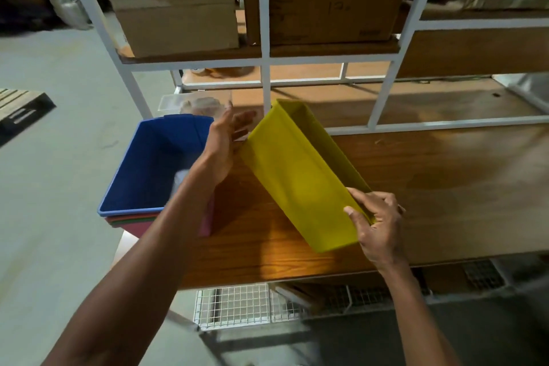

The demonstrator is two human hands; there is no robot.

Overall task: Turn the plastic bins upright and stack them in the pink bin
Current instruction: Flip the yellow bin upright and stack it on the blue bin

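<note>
A yellow bin [300, 175] is tilted on its side above the wooden shelf, its opening facing right and away from me. My right hand [375, 226] grips its near rim, thumb on the outer wall. My left hand [228, 140] is spread open just left of the bin's far corner, and I cannot tell whether it touches the bin. At the shelf's left end stands an upright stack: a blue bin [154, 163] on top, thin green and red rims below it, and the pink bin [205, 224] at the bottom. My left forearm hides part of the stack.
The wooden shelf [445, 187] runs to the right. White rack posts [265, 38] and a shelf with cardboard boxes [178, 3] stand behind. A clear plastic item [196, 102] lies behind the blue bin. A wire grid [234, 304] sits below the shelf edge.
</note>
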